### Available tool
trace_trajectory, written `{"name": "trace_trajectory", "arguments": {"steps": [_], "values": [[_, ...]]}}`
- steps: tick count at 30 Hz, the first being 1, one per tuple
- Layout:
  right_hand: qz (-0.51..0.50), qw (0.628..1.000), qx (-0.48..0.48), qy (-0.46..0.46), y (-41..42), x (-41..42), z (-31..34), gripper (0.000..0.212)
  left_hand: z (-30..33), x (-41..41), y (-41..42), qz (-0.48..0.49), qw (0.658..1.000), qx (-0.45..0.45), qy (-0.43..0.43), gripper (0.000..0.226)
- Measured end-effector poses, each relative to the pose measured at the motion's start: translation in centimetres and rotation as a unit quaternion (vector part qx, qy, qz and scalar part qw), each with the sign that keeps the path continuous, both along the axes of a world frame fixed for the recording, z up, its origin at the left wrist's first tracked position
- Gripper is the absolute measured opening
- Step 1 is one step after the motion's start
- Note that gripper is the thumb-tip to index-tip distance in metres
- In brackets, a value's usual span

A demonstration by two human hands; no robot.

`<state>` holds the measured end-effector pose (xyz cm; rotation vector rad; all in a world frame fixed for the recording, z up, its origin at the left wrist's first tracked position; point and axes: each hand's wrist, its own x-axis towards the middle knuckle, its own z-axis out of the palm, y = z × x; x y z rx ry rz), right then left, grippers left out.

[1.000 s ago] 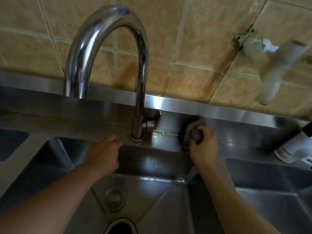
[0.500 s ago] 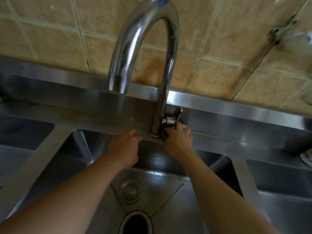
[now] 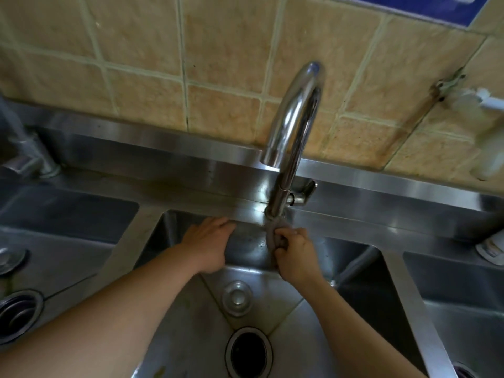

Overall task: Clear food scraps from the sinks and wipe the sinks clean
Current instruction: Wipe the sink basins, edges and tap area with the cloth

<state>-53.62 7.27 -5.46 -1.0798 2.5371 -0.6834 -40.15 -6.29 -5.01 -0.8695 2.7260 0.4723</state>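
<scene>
Three sinks (image 3: 188,331) are showing; the right hand (image 3: 296,252) is gripping one grey cloth (image 3: 272,231) at one faucet (image 3: 293,137), the left hand (image 3: 208,245) resting loosely curled, holding nothing.

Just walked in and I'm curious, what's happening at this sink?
A person is cleaning a steel sink. The right hand grips a grey cloth and rubs it at the foot of the tap. The left hand rests on the sink's back edge. The drain is open.
</scene>
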Motion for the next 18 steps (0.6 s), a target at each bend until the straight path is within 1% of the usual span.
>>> {"name": "trace_trajectory", "arguments": {"steps": [3,7,10,13,16,18], "values": [[-0.047,0.997,-0.04,-0.047,0.4,1.2,0.8,0.04,1.1,2.4,-1.0,0.02,1.0,-0.009,-0.003,0.079],[-0.04,0.995,-0.06,-0.066,-0.4,2.3,2.2,0.038,2.6,5.5,-1.9,0.048,0.998,-0.024,0.012,0.078],[-0.016,0.996,-0.071,-0.056,-2.0,2.9,3.3,0.037,4.0,7.6,-2.2,0.074,0.997,-0.029,0.006,0.074],[0.001,0.998,-0.062,-0.032,-3.7,3.4,3.8,0.033,4.8,9.5,-2.1,0.096,0.994,-0.044,0.003,0.067],[-0.008,0.998,-0.065,-0.002,-5.3,3.5,4.0,0.033,4.9,11.0,-2.1,0.115,0.992,-0.046,0.006,0.069],[-0.021,0.997,-0.067,0.023,-6.5,3.3,4.1,0.033,4.9,11.8,-2.5,0.123,0.991,-0.051,0.008,0.065]]}}
